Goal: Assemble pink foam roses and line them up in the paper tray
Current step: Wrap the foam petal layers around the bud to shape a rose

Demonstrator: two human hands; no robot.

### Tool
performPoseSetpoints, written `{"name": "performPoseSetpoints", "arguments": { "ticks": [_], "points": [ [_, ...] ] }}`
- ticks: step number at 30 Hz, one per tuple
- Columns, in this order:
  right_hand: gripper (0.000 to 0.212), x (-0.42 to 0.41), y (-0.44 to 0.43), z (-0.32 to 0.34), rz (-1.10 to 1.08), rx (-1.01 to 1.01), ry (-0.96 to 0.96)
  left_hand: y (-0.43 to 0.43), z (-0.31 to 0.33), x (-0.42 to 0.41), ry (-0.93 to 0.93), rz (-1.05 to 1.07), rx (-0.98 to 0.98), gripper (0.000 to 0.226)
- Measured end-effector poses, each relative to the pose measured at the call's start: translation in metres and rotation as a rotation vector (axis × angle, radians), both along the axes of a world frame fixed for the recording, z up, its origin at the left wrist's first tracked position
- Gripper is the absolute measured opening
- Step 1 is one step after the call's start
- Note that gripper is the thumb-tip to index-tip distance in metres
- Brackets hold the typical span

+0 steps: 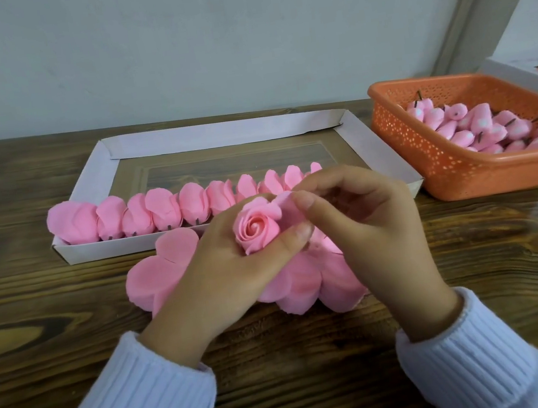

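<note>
We see a brown table (71, 335). The paper tray (216, 135) sits in the middle with a row of roses (161, 208) along its lower edge. An orange basket (445, 161) of buds (489, 133) is at the right. Our left hand (235, 270) holds one rose (257, 228) at the center; our right hand (374, 223) pinches its petal (285, 203).

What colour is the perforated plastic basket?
The perforated plastic basket is orange; head view shows it.

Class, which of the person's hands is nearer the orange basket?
Right. The right hand pinches the rose just left of the orange basket; the left hand, gripping the rose, lies farther left.
</note>
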State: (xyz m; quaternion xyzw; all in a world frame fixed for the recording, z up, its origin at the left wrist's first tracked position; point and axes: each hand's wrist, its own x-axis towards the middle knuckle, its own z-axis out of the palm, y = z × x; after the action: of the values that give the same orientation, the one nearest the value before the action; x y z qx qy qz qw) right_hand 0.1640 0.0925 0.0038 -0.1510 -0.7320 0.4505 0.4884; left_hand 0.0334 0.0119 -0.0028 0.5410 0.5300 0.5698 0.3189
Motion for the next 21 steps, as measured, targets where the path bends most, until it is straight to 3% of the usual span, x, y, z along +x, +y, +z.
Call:
{"name": "performPoseSetpoints", "arguments": {
  "ticks": [3, 7, 11, 14, 19, 21],
  "points": [
    [0.013, -0.001, 0.001, -0.001, -0.004, -0.126, 0.045, 0.0, 0.004, 0.004, -0.101, 0.026, 0.041, 0.009],
    [0.024, -0.002, -0.001, -0.005, 0.144, -0.247, -0.019, 0.001, 0.006, 0.006, -0.379, 0.109, 0.101, 0.012],
    [0.033, -0.01, -0.011, -0.011, 0.16, -0.093, -0.173, 0.001, 0.008, 0.011, -0.62, 0.097, 0.019, 0.041],
    [0.034, -0.014, -0.015, -0.015, 0.186, -0.073, -0.106, 0.0, 0.007, 0.018, -0.655, 0.076, -0.011, 0.026],
    [0.027, -0.015, -0.016, -0.015, 0.24, -0.1, -0.021, 0.0, 0.006, 0.02, -0.684, 0.067, 0.005, 0.034],
    [0.025, -0.015, -0.016, -0.014, 0.256, -0.12, 0.002, 0.0, 0.006, 0.02, -0.697, 0.054, 0.023, 0.026]
  ]
}}
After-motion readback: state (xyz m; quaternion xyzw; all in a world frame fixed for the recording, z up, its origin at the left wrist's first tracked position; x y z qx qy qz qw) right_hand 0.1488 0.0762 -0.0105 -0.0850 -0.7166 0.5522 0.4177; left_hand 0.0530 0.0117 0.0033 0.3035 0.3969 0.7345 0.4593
